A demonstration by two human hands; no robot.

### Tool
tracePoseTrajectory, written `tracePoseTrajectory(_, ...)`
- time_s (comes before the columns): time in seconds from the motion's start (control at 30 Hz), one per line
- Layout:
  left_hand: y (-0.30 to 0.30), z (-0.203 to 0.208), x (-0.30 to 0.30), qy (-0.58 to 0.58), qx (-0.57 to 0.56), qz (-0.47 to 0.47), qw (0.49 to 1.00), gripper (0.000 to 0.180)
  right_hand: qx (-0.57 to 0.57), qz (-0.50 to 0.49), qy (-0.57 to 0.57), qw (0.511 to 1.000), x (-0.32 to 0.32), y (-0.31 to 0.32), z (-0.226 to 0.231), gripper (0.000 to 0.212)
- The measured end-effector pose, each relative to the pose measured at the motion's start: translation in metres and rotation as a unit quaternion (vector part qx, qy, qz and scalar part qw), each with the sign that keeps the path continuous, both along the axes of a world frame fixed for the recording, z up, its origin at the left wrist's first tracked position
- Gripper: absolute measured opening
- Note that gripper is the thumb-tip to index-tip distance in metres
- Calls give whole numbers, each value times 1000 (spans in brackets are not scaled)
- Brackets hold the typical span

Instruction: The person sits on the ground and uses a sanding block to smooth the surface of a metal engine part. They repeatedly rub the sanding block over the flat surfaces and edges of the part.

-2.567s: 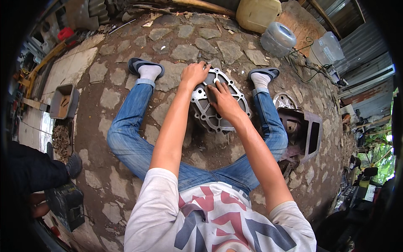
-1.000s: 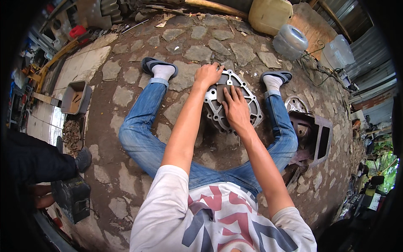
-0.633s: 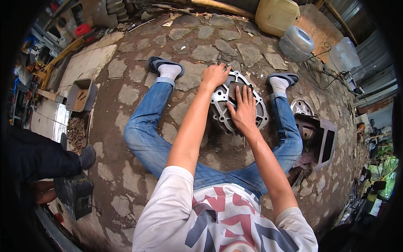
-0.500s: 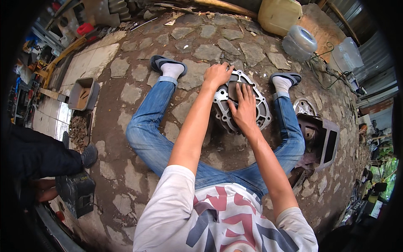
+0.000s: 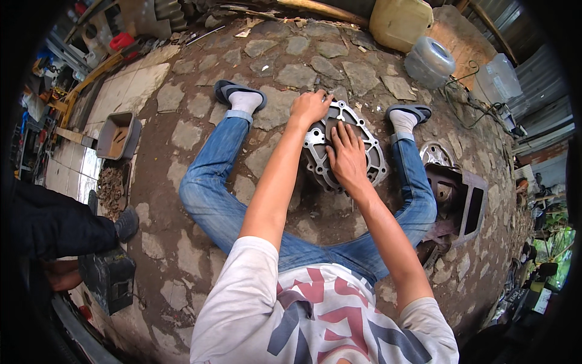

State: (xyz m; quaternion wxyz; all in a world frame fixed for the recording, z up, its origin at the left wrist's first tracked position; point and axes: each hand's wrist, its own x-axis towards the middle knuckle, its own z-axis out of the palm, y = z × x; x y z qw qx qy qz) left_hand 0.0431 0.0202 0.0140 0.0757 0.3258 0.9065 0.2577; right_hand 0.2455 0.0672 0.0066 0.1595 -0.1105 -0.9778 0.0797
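A grey cast-metal engine casing (image 5: 314,139), with a bolt-holed rim and ribs, stands on the ground between my legs. My left hand (image 5: 310,108) grips its far left edge, the fingers curled over the rim and partly hidden. Flat on the casing's upper face lies my right hand (image 5: 348,156), its fingers stretched out and pointing away from me. Beneath those fingers shows a dark brown patch; whether it is a loose sheet or part of the casing I cannot tell.
Uneven stone paving (image 5: 297,75) surrounds me. To the right lie a rusty metal housing (image 5: 473,209) and a round metal plate (image 5: 438,153). A grey basin (image 5: 119,135) and another person's leg (image 5: 60,221) are at the left. A yellowish jerrycan (image 5: 400,24) stands at the back.
My right hand has shifted very slightly on the casing's face. The left hand keeps its grip on the edge, and the whole view has moved a little.
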Motion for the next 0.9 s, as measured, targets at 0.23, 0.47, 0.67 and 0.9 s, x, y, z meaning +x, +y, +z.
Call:
tracePoseTrajectory(0.23,-3,-5,0,10,14,2,1000,52,-13,-7,25,1000,-2,-3,-7,61)
tracePoseTrajectory(0.47,0,4,1,8,2,0,1000,52,-33,42,102,993,-12,19,1,48)
tracePoseTrajectory(0.67,-4,0,1,24,13,-3,1000,48,-64,62,112,990,-9,12,0,56)
tracePoseTrajectory(0.9,0,1,3,11,18,0,1000,51,-54,44,84,994,-8,8,-2,54)
